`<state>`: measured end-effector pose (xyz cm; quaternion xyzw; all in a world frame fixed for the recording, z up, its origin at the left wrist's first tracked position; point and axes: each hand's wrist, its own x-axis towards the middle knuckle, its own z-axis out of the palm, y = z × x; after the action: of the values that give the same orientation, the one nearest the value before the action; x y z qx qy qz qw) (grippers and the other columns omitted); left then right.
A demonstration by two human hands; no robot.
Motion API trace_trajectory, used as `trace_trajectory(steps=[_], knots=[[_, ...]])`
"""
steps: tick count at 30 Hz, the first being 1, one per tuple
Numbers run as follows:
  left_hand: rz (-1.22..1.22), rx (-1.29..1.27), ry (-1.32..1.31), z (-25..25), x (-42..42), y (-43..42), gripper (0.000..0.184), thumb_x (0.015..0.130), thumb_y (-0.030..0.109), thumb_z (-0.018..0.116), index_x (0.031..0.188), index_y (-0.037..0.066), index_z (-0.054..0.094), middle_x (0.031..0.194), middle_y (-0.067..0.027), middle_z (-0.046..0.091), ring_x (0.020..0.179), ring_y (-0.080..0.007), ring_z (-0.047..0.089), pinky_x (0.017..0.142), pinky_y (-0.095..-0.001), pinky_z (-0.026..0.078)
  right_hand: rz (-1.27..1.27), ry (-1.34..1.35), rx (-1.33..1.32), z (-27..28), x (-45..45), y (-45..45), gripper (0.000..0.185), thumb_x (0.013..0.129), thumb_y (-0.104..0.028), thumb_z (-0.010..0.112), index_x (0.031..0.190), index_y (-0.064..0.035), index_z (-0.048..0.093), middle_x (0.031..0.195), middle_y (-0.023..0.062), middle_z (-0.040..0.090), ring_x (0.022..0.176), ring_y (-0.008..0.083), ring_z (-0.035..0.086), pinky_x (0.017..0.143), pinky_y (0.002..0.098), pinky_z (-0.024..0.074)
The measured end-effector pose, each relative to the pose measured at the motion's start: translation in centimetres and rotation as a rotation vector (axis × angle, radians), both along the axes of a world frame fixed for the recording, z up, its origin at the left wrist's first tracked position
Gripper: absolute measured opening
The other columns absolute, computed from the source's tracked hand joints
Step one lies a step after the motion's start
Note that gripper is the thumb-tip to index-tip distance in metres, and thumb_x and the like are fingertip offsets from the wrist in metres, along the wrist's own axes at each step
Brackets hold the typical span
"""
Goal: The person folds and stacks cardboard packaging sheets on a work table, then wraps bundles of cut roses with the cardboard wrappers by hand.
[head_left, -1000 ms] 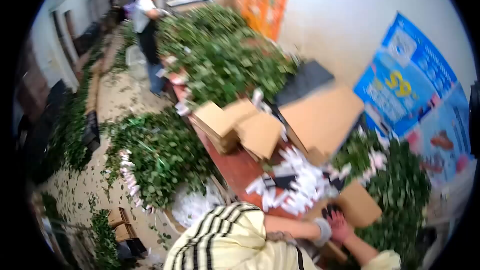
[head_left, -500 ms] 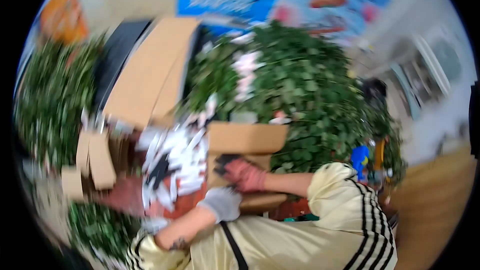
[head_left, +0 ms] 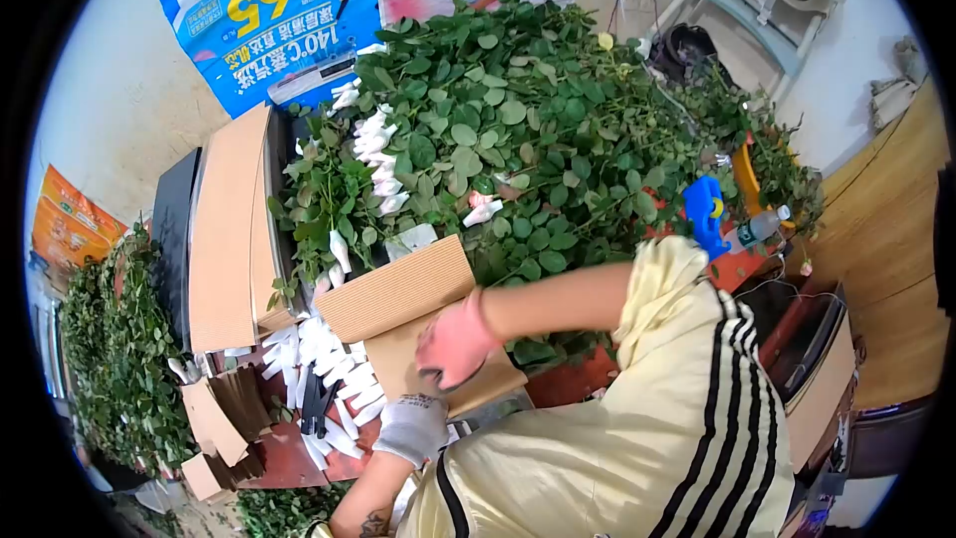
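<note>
My right hand (head_left: 456, 344), in a pink glove, is curled over an open piece of brown cardboard (head_left: 393, 354); whatever its fingers hold is hidden. Just below it, at the cardboard's near edge, lies my left hand (head_left: 413, 428) in a pale grey glove, its fingers mostly out of sight. The cardboard has a raised corrugated flap (head_left: 398, 289) at the back. Many white paper-like sleeves (head_left: 344, 418) and some black strips (head_left: 317, 403) are heaped left of my hands on the red table (head_left: 284, 458).
Leafy stems with white-wrapped heads (head_left: 378, 159) pile up behind the cardboard. Large cardboard sheets (head_left: 234, 229) and folded cardboard pieces (head_left: 219, 413) are at the left. A blue tape dispenser (head_left: 705, 217) and a plastic bottle (head_left: 757, 227) stand at the right.
The view has swung right, and the co-worker seen earlier is out of frame. My right hand has lifted and curled; half a second ago its dark-tipped fingers lay stretched over the cardboard.
</note>
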<state>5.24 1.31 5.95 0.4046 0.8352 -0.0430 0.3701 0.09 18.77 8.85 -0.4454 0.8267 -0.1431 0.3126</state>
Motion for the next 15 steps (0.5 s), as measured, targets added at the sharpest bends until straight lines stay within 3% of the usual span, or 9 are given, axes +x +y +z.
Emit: trace_trajectory(steps=[3,5,6,7,8,9,11,13,15], knots=[[0.054,-0.041,0.037,0.0,-0.2,0.4,0.027,0.076,0.020,0.050,0.092,0.009,0.068,0.092,-0.0172,0.067,0.090,-0.0314,0.064,0.077,-0.0412,0.050,-0.260,-0.796,-0.175,6.7,-5.2,6.9,0.027,0.084,-0.021,0.057,0.103,-0.0026,0.064,0.091,0.0093,0.068,0.085,0.0136,0.064,0.078,0.0273,0.0487],[0.001,0.038,0.043,-0.7,-0.5,0.2,0.023,0.075,0.021,0.051,0.089,0.010,0.066,0.081,-0.0168,0.066,0.079,-0.0321,0.065,0.072,-0.0437,0.050,-0.485,-0.803,-0.677,7.2,-10.8,12.1,0.029,0.083,-0.017,0.058,0.103,0.0033,0.063,0.090,0.0101,0.068,0.084,0.0148,0.065,0.077,0.0268,0.0504],[0.013,0.029,0.022,-0.7,-0.7,0.2,0.023,0.074,0.021,0.051,0.088,0.009,0.065,0.080,-0.0164,0.066,0.078,-0.0317,0.065,0.071,-0.0437,0.050,-0.795,-0.486,-0.708,7.0,-13.6,13.7,0.027,0.082,-0.018,0.058,0.100,0.0005,0.065,0.092,0.0121,0.068,0.084,0.0186,0.066,0.078,0.0287,0.0504],[0.024,0.023,0.036,-0.4,-0.8,0.3,0.023,0.074,0.021,0.051,0.088,0.009,0.065,0.080,-0.0164,0.066,0.078,-0.0317,0.065,0.071,-0.0437,0.050,-0.751,0.434,-0.421,6.1,-16.7,15.0,0.022,0.079,-0.018,0.057,0.093,-0.0040,0.066,0.089,0.0142,0.067,0.081,0.0236,0.065,0.077,0.0328,0.0501],[0.018,0.031,0.029,-0.2,-0.8,0.5,0.023,0.074,0.021,0.051,0.088,0.009,0.065,0.079,-0.0163,0.066,0.077,-0.0318,0.065,0.071,-0.0438,0.050,-0.837,0.755,-0.088,4.7,-19.0,16.1,0.027,0.078,-0.021,0.054,0.100,-0.0092,0.063,0.100,0.0156,0.064,0.092,0.0294,0.060,0.084,0.0397,0.0454],[0.013,0.036,0.020,-0.2,-0.8,0.6,0.023,0.074,0.021,0.051,0.088,0.009,0.065,0.079,-0.0162,0.066,0.077,-0.0319,0.065,0.070,-0.0439,0.050,-0.825,0.763,-0.105,2.0,-20.8,16.8,0.027,0.078,-0.021,0.054,0.100,-0.0092,0.063,0.100,0.0156,0.064,0.092,0.0294,0.060,0.084,0.0397,0.0454],[0.016,0.000,0.016,-0.5,-1.2,0.6,0.024,0.074,0.022,0.051,0.090,0.010,0.064,0.079,-0.0157,0.066,0.077,-0.0318,0.065,0.069,-0.0439,0.050,-0.584,1.188,0.454,-2.2,-24.9,17.2,0.032,0.080,-0.023,0.050,0.110,-0.0112,0.057,0.112,0.0135,0.058,0.108,0.0329,0.051,0.091,0.0440,0.0382],[0.051,-0.026,-0.015,-0.2,-0.8,0.7,0.024,0.074,0.022,0.052,0.091,0.011,0.064,0.080,-0.0150,0.066,0.077,-0.0314,0.065,0.068,-0.0437,0.050,-0.504,0.957,0.585,-3.6,-26.8,16.1,0.034,0.081,-0.024,0.048,0.113,-0.0125,0.052,0.117,0.0125,0.052,0.115,0.0357,0.043,0.094,0.0462,0.0330],[0.047,-0.029,-0.025,0.0,-1.2,0.8,0.023,0.073,0.023,0.052,0.090,0.011,0.064,0.081,-0.0147,0.066,0.078,-0.0312,0.065,0.068,-0.0433,0.050,-0.543,1.107,0.516,-8.6,-30.6,17.3,0.026,0.080,-0.023,0.048,0.103,-0.0130,0.055,0.106,0.0109,0.056,0.110,0.0324,0.046,0.091,0.0457,0.0349]])
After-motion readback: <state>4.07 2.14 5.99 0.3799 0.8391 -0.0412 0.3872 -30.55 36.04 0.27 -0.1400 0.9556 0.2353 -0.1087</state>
